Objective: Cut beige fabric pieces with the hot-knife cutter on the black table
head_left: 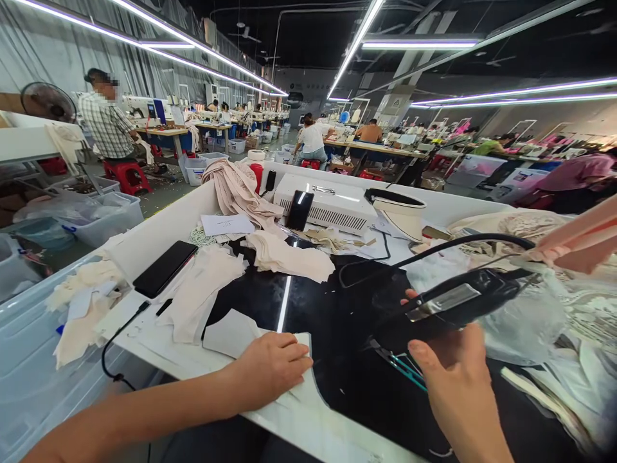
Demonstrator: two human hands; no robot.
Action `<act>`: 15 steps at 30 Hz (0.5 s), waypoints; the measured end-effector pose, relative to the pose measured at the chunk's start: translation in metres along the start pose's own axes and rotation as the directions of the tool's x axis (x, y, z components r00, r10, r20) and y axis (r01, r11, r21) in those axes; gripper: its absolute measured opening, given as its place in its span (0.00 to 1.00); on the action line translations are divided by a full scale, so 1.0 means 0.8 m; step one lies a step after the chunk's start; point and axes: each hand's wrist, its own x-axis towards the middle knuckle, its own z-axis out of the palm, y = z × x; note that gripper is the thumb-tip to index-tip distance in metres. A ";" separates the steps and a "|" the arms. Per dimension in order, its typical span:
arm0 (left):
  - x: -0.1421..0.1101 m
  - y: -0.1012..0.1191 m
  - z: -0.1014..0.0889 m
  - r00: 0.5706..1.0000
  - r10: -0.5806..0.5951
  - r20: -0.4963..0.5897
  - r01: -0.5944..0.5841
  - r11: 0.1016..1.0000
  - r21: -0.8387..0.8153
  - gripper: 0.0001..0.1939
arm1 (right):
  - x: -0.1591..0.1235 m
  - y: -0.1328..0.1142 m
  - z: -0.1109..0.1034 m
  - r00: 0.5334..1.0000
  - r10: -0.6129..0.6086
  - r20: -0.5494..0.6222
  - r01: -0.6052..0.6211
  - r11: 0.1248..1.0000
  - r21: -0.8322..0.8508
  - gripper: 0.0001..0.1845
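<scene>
Had the left hand (279, 363) resting palm down, with fingers close together, on the white piece (234, 333) at the near edge of the bench (337, 373). Could not tell a pinch from a simple press there. Held the right hand (456, 379) well apart from the left, curved about the underside of the black tool (463, 299) above the right half of the bench. Could not tell a tight clamp from a light touch on it. Saw a black cord (463, 239) arching over that, and a teal tool (409, 372) just beside the right thumb. Had cream cloth (292, 255) stacked near the middle of the bench and pale cloth (205, 289) spread to its left. Saw a phone (164, 269) flat by the left edge, with a cable (107, 357) ending just beside. Found another phone (299, 210) upright before a white machine (322, 196) toward the far edge, with pink cloth (236, 190) heaped at the far left corner, behind a card (227, 224). Noticed a plastic bag (525, 321) toward the right edge.
</scene>
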 end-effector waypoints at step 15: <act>0.026 0.009 0.022 0.999 -0.010 -0.050 0.008 0.999 -0.043 0.12 | 0.004 -0.016 0.083 0.969 -0.240 -0.055 0.246 0.931 0.269 0.27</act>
